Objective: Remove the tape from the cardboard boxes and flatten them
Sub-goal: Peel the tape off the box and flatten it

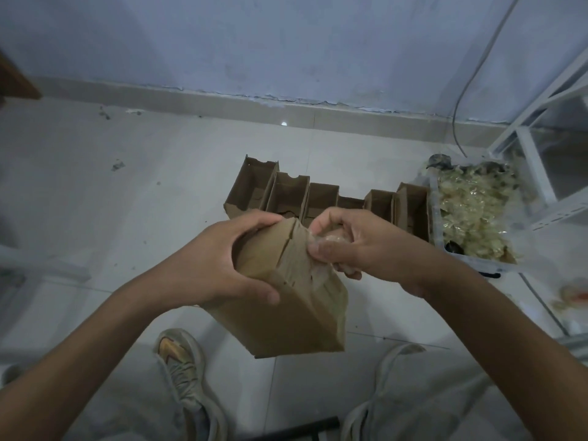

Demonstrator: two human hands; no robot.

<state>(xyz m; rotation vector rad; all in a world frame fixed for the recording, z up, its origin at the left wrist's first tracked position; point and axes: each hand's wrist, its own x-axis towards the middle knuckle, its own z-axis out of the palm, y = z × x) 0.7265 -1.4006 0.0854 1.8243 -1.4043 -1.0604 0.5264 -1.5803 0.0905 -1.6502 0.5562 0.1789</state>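
Note:
I hold a small brown cardboard box (286,307) in mid-air over the tiled floor. My left hand (222,259) grips its upper left end, fingers over the top edge and thumb on the near face. My right hand (353,246) pinches a crumpled wad of clear tape (331,240) that still clings to the box's upper right corner. A strip of tape runs down the box's right side. Behind the hands, several open cardboard boxes (286,194) stand in a row on the floor.
A clear plastic bin (471,211) holding balled-up used tape sits at the right, beside a white metal rack (541,160). A cable (467,90) hangs down the wall. My two shoes (181,367) are at the bottom, with a black bar between them.

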